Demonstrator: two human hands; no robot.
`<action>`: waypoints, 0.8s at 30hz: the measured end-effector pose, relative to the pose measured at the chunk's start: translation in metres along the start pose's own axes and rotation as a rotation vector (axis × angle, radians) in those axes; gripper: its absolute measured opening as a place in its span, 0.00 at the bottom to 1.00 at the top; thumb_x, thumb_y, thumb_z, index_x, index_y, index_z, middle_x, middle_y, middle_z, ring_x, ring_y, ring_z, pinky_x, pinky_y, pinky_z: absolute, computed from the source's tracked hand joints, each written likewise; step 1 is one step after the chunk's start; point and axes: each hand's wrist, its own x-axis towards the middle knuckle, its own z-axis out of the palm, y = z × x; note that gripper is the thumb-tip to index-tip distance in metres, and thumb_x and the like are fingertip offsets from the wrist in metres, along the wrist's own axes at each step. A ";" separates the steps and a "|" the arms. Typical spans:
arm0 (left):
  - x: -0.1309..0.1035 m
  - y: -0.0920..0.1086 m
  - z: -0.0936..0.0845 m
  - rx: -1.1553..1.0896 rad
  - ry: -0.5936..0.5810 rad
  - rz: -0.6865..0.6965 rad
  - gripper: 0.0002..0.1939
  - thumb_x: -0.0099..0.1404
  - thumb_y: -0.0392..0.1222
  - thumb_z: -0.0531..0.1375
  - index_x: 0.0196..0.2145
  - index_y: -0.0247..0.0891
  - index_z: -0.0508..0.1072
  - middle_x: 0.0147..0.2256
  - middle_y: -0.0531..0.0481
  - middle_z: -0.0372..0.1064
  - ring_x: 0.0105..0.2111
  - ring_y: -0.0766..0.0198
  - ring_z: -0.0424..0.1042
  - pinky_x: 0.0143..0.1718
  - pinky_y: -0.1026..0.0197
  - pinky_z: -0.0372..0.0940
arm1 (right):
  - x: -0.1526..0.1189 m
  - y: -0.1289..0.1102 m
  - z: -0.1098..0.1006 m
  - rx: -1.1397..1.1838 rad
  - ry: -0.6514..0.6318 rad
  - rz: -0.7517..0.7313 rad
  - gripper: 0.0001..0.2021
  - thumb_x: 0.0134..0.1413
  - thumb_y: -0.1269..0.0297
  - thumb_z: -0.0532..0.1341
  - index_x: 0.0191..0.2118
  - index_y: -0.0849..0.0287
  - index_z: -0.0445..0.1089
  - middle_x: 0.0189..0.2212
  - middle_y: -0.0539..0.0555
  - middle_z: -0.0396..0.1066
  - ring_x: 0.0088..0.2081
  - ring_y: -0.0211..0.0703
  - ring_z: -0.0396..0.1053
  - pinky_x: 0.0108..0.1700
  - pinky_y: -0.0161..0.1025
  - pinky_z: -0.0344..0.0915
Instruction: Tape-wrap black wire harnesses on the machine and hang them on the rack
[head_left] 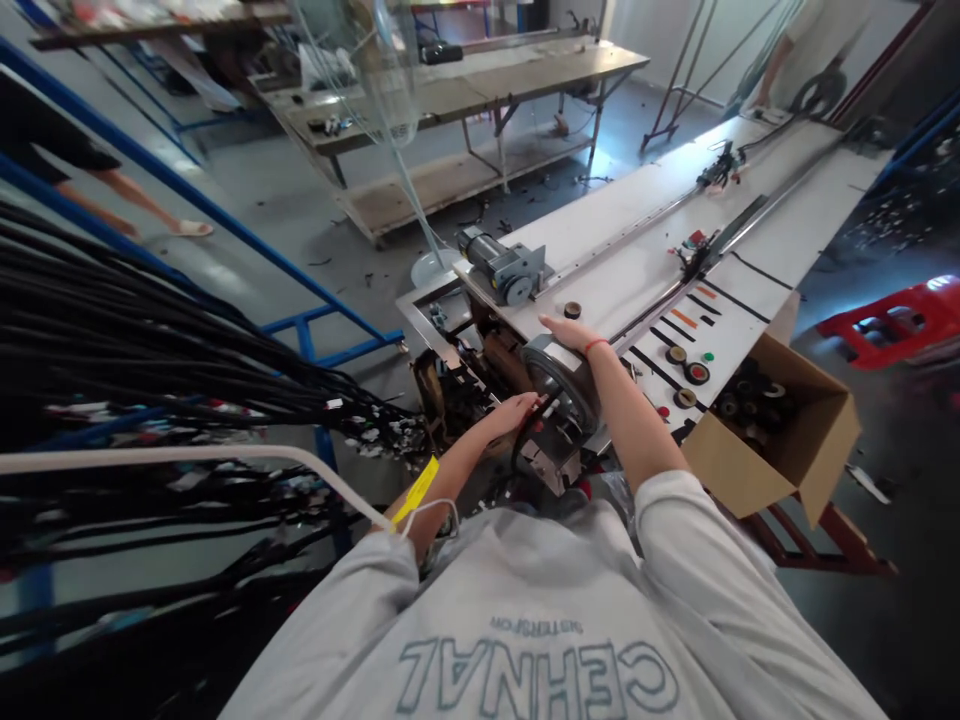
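Observation:
A round grey machine part (pixel 568 376) like a wheel sits at the near end of a long white workbench (pixel 637 215). My right hand (pixel 568 335) rests on top of its rim, fingers stretched out to the left. At its left side is my left hand (pixel 516 412), its fingers pressed together at a dark cable or strip (pixel 531 425); what exactly the fingertips grip is too small to tell. A grey motor (pixel 499 262) stands beyond my hands. One small tape roll (pixel 572 310) lies close to my right hand.
Tape rolls (pixel 685 398) and short black and orange strips line the bench's right side. An open cardboard box (pixel 814 440) holds dark rolls. Bundles of black cables (pixel 150 320) hang on a blue frame (pixel 307 340) at left. People stand at far left and upper right.

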 end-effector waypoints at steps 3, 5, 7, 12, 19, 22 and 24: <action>-0.002 0.023 0.009 0.494 -0.041 0.026 0.22 0.65 0.60 0.55 0.35 0.36 0.72 0.20 0.50 0.72 0.26 0.59 0.73 0.31 0.62 0.64 | -0.034 0.027 -0.016 0.056 -0.186 -0.016 0.26 0.64 0.46 0.51 0.30 0.64 0.73 0.27 0.53 0.72 0.36 0.47 0.71 0.46 0.40 0.66; -0.004 0.037 0.016 0.815 -0.004 -0.013 0.19 0.64 0.56 0.58 0.38 0.35 0.73 0.24 0.47 0.74 0.32 0.55 0.75 0.34 0.61 0.64 | -0.067 0.056 -0.030 0.003 -0.096 0.056 0.26 0.66 0.50 0.47 0.31 0.64 0.73 0.29 0.54 0.72 0.37 0.49 0.71 0.45 0.40 0.66; -0.007 0.050 0.018 1.037 0.045 -0.039 0.18 0.65 0.53 0.59 0.41 0.34 0.74 0.31 0.41 0.76 0.37 0.50 0.76 0.36 0.59 0.65 | -0.099 0.085 -0.038 -0.248 0.034 0.223 0.21 0.64 0.55 0.49 0.35 0.65 0.73 0.33 0.59 0.72 0.41 0.52 0.71 0.46 0.43 0.65; -0.007 0.081 -0.018 1.116 0.155 -0.041 0.23 0.67 0.59 0.54 0.45 0.38 0.74 0.39 0.39 0.76 0.42 0.49 0.76 0.38 0.58 0.65 | -0.144 0.130 -0.048 -0.634 0.110 0.554 0.22 0.49 0.66 0.62 0.50 0.70 0.66 0.48 0.72 0.67 0.47 0.59 0.69 0.47 0.47 0.65; -0.001 0.086 -0.050 1.121 0.092 -0.049 0.25 0.68 0.60 0.52 0.47 0.36 0.71 0.39 0.40 0.75 0.41 0.51 0.75 0.36 0.62 0.64 | -0.203 0.098 -0.068 0.311 -0.241 0.236 0.17 0.47 0.50 0.66 0.36 0.58 0.67 0.34 0.56 0.71 0.39 0.52 0.70 0.44 0.46 0.67; -0.002 0.085 -0.049 1.125 0.104 -0.044 0.26 0.68 0.61 0.52 0.48 0.34 0.69 0.39 0.39 0.75 0.42 0.51 0.75 0.38 0.61 0.64 | -0.219 0.055 -0.031 0.746 -0.734 0.110 0.29 0.49 0.32 0.59 0.37 0.57 0.67 0.37 0.58 0.72 0.41 0.52 0.70 0.45 0.46 0.67; -0.002 0.087 -0.046 1.113 0.082 -0.051 0.26 0.68 0.61 0.53 0.49 0.35 0.69 0.38 0.42 0.76 0.43 0.51 0.75 0.40 0.61 0.64 | -0.206 0.034 0.009 0.948 -1.026 0.226 0.39 0.48 0.22 0.45 0.35 0.57 0.65 0.36 0.60 0.72 0.39 0.51 0.71 0.42 0.47 0.69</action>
